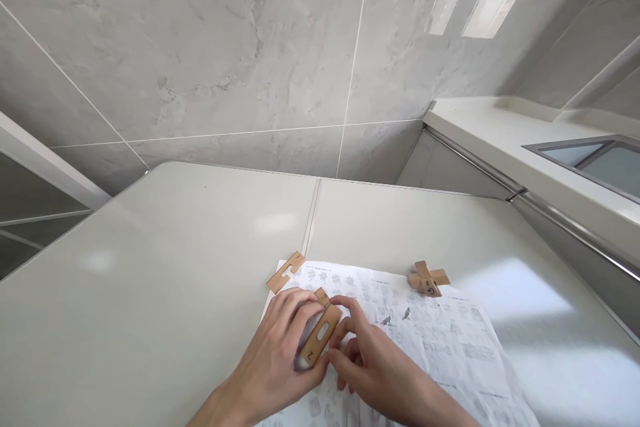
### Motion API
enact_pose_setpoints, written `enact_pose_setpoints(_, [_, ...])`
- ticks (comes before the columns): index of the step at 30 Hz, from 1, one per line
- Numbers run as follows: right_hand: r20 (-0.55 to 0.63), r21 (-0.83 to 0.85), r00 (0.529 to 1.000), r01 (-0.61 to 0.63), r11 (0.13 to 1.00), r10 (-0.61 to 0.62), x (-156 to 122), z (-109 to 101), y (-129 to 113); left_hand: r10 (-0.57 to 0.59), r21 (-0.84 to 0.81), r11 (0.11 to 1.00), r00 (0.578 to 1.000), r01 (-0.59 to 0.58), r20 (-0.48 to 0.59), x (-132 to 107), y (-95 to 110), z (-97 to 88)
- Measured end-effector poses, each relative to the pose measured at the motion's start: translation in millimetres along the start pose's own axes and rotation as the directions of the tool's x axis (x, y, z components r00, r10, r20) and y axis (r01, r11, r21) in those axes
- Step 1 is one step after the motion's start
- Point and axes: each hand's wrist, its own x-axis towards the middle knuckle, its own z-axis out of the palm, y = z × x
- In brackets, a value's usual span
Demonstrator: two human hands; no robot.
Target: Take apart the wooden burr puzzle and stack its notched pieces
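**Left hand and right hand are meeting at a slotted wooden piece**

Nearest the viewer, both forearms are reaching in from the lower edge. The left hand is gripping the slotted wooden piece, its thumb pressing near the lower end and its fingers curling along the upper left side. The right hand is bending its fingers close beside the right edge, the index fingertip touching near the upper end; whether these fingers are gripping, I cannot tell. The piece, marked "2", is standing tilted between the hands, above a printed sheet. More wood is showing past its upper end, and whether that is a separate part is staying unclear.

The creased sheet is lying on the pale table, showing small grey drawings. Farther out, a notched wooden piece marked "1" is lying across the sheet's upper left corner. Over to the right, a cross-shaped group of wooden pieces is sitting at the sheet's far edge.

Beyond the table, a white ledge is running along the right, and a grey tiled wall is rising behind everything.
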Motion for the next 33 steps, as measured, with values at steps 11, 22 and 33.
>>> enact_pose_setpoints(11, [-0.057,-0.026,0.997,0.043,0.999,-0.045,-24.9,-34.8,29.5,-0.1,0.25,0.963,0.995,0.105,-0.03,-3.8,-21.8,7.1])
enact_pose_setpoints(22, [-0.194,0.076,0.977,0.11,0.991,-0.093,-34.5,-37.1,53.9,-0.173,0.26,0.946,0.979,0.196,-0.109,4.0,-31.2,4.8])
enact_pose_setpoints(33, [-0.262,0.044,0.954,0.16,0.986,-0.143,-39.4,-41.5,60.4,-0.123,0.206,0.969,0.99,0.134,-0.065,20.4,-31.2,-4.3])
